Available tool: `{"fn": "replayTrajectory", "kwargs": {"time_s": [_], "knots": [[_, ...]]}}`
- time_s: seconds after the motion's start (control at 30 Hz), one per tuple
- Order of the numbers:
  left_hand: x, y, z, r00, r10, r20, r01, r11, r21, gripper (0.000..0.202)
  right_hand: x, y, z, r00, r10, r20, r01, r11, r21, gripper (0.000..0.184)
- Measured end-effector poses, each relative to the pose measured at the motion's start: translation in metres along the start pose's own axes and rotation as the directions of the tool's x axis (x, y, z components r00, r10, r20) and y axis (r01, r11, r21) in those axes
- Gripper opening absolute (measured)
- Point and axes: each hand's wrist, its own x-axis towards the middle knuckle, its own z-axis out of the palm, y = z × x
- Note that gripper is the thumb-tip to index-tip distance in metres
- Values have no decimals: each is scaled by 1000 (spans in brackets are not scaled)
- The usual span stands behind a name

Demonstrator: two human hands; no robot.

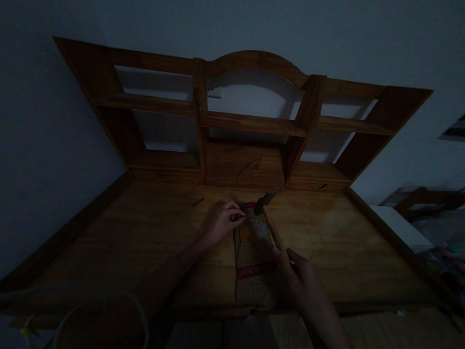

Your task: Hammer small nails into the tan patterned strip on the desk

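My right hand (300, 274) is wrapped round the wooden handle of a hammer (264, 203). The dark head of the hammer is raised at the far end of a flat piece (252, 253) with red bands and a dotted pattern; in this dim light I cannot tell what it is made of. At the left edge of that piece, my left hand (226, 218) has its thumb and fingertips pinched together. Whatever is between them is too small and dark to name. To the left of this hand lies a short, thin dark rod (197, 202).
The wooden desk (148, 232) has a raised rim and a shelf unit (254, 123) along its back, against the wall. Off to the right are a white surface (400, 226) and a wooden chair back (439, 200). Tiled floor (385, 337) shows below the front edge.
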Motion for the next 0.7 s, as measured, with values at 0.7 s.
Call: {"fn": "replayTrajectory", "kwargs": {"time_s": [0.7], "knots": [[-1,1,-3,992,-122,-9,122,992,-33,12,16,-21,7,995,-77,63,74,996,46,39]]}}
